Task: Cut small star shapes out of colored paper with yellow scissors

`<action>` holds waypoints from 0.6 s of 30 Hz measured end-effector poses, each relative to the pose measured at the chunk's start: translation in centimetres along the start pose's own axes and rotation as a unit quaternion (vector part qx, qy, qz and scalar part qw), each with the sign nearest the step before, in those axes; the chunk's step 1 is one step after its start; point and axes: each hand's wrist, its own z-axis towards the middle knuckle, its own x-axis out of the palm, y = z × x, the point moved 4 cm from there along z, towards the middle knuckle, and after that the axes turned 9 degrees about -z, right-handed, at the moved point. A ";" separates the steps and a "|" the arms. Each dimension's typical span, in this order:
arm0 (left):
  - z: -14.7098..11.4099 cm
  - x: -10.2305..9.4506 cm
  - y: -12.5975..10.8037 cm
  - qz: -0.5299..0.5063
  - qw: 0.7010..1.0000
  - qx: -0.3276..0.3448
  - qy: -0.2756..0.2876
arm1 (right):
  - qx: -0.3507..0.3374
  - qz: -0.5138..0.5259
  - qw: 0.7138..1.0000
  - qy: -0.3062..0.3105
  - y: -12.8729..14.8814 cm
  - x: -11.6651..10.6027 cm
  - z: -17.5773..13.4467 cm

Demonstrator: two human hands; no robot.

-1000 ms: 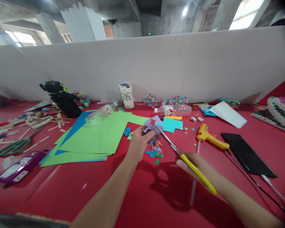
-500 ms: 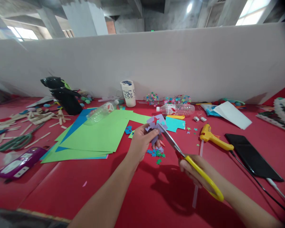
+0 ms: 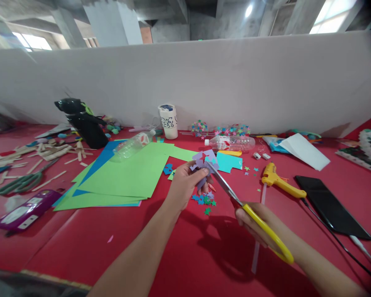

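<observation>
Pinched in my left hand (image 3: 185, 183) is a piece of purple paper (image 3: 209, 157) with star-shaped gaps cut out of it. My right hand (image 3: 256, 222) grips a pair of scissors (image 3: 264, 229) with yellow handles. The scissor blades reach up and left to the purple paper, their tips at its lower right part beside my left thumb. Below my left fingers lies a small heap of cut paper stars (image 3: 206, 201), blue, green and purple. Beyond the paper is a cyan paper piece (image 3: 227, 162).
Green sheets (image 3: 120, 175) with a plastic bottle (image 3: 132, 146) on top lie left. A second bottle (image 3: 236, 143), a white cup (image 3: 168, 122) and star clusters (image 3: 199, 128) line the wall. To the right are a yellow glue gun (image 3: 281, 183) and a phone (image 3: 330, 206) with cables.
Almost nothing differs. The whole view has shifted slightly, and both hands, the purple paper and the scissors keep nearly the same pose.
</observation>
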 end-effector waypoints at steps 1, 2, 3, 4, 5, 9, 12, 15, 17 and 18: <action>0.0 0.0 0.0 -0.001 1.000 0.001 -0.001 | -0.001 -0.005 1.000 0.003 -0.1 0.0 0.1; -0.1 0.1 0.0 -0.002 1.000 0.001 -0.001 | -0.001 -0.010 1.000 0.007 -0.2 0.0 0.1; -0.1 0.1 0.0 -0.003 1.000 0.001 -0.002 | -0.001 -0.014 1.000 0.011 -0.3 0.0 0.2; -0.1 0.2 0.0 -0.003 1.000 0.001 -0.003 | -0.001 -0.018 1.000 0.014 -0.3 -0.1 0.2; -0.2 0.2 0.0 -0.003 1.000 0.002 -0.006 | 0.000 -0.021 1.000 0.014 -0.4 -0.1 0.3; -0.3 0.2 0.0 -0.005 1.000 0.002 -0.020 | 0.002 -0.017 1.000 0.014 -0.5 -0.2 0.3; -0.2 0.1 0.1 -0.005 1.000 -0.008 -0.018 | 0.012 0.008 1.000 0.009 -0.4 -0.1 0.1; 0.0 -0.1 0.2 -0.005 1.000 -0.016 -0.011 | 0.020 0.020 1.000 0.003 -0.3 0.1 0.1; 0.0 -0.1 0.2 -0.008 1.000 -0.018 -0.006 | 0.022 0.018 1.000 0.002 -0.3 0.1 0.1; 0.0 -0.1 0.2 -0.010 1.000 -0.018 -0.004 | 0.022 0.016 1.000 0.001 -0.3 0.1 0.1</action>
